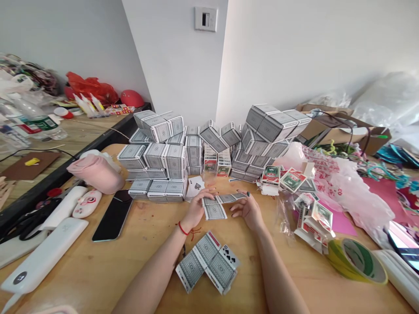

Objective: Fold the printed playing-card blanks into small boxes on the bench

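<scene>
Between my hands is a small piece of joined grey-backed playing cards, with a narrow strip reaching to the right. My left hand is closed on its left side, fingers over the top edge. My right hand pinches the strip's right end between thumb and fingertips, its other fingers curled below. Nearer to me, a folded playing-card piece lies on the table between my forearms, a ten of spades sticking out at its right. Behind my left hand an ace of spades lies face up.
Stacked card blocks stand at the back left and back right. Card boxes, a plastic bag and yellow tape are on the right. A phone, pink roll and white power bank lie left.
</scene>
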A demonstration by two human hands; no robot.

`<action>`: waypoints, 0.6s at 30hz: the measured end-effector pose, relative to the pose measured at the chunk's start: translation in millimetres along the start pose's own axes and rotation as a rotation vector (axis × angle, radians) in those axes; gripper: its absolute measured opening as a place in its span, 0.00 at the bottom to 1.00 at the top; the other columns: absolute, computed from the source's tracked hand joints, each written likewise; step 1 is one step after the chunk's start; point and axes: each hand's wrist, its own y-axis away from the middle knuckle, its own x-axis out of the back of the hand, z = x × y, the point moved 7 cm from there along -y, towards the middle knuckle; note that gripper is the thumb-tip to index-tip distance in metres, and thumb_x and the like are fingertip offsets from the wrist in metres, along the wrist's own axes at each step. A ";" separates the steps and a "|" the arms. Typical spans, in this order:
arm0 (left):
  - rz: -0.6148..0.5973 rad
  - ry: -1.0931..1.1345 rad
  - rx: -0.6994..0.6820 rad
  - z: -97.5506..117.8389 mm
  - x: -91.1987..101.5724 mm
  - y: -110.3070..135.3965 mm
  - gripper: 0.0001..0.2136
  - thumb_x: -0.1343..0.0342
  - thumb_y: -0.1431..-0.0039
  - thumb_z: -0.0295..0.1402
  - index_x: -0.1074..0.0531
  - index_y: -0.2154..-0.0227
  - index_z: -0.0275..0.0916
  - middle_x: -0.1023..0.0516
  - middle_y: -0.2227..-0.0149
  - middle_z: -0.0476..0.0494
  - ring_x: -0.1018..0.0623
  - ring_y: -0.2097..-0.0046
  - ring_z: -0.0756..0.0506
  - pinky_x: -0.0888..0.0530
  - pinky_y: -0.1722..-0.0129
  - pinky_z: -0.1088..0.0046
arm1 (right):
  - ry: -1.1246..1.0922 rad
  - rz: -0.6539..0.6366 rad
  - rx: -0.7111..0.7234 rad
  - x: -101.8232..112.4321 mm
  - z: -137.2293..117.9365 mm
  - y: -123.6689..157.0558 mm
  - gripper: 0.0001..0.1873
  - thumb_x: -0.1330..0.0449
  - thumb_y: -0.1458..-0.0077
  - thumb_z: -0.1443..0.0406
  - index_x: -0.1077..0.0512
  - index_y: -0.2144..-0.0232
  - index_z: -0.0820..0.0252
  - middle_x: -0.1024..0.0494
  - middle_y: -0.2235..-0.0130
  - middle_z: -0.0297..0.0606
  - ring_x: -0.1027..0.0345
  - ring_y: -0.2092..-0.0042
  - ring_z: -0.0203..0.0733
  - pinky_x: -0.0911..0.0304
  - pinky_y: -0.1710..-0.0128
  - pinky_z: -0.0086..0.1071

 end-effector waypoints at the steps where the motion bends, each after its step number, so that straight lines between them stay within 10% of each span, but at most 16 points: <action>1: -0.008 -0.045 0.015 -1.0 -1.7 0.7 0.08 0.41 0.58 0.27 0.27 0.71 0.37 0.32 0.52 0.42 0.29 0.52 0.43 0.34 0.52 0.66 | -0.016 0.006 -0.009 1.7 0.7 -0.3 0.22 0.47 0.51 0.52 0.39 0.56 0.55 0.28 0.74 0.34 0.30 0.74 0.41 0.34 0.81 0.32; 6: 0.094 0.067 0.185 -13.3 4.5 -0.2 0.28 0.42 0.55 0.32 0.40 0.49 0.46 0.26 0.60 0.47 0.25 0.65 0.49 0.28 0.63 0.72 | 0.017 0.039 0.033 6.4 1.9 -2.9 0.22 0.39 0.58 0.62 0.40 0.58 0.55 0.29 0.73 0.32 0.31 0.77 0.37 0.36 0.83 0.28; 12: 0.075 0.286 0.364 -24.3 8.3 -1.6 0.21 0.50 0.50 0.44 0.32 0.56 0.37 0.24 0.68 0.42 0.24 0.68 0.44 0.27 0.68 0.67 | 0.069 0.051 0.063 5.1 2.5 -5.1 0.24 0.38 0.58 0.60 0.39 0.58 0.57 0.28 0.73 0.33 0.30 0.76 0.38 0.36 0.82 0.28; 18: -0.040 0.246 0.395 -22.2 -0.1 5.0 0.21 0.44 0.56 0.30 0.35 0.55 0.40 0.24 0.66 0.44 0.24 0.66 0.45 0.27 0.65 0.66 | 0.149 0.041 0.058 3.1 5.4 -5.3 0.21 0.38 0.57 0.57 0.37 0.62 0.60 0.28 0.77 0.32 0.32 0.79 0.37 0.34 0.80 0.30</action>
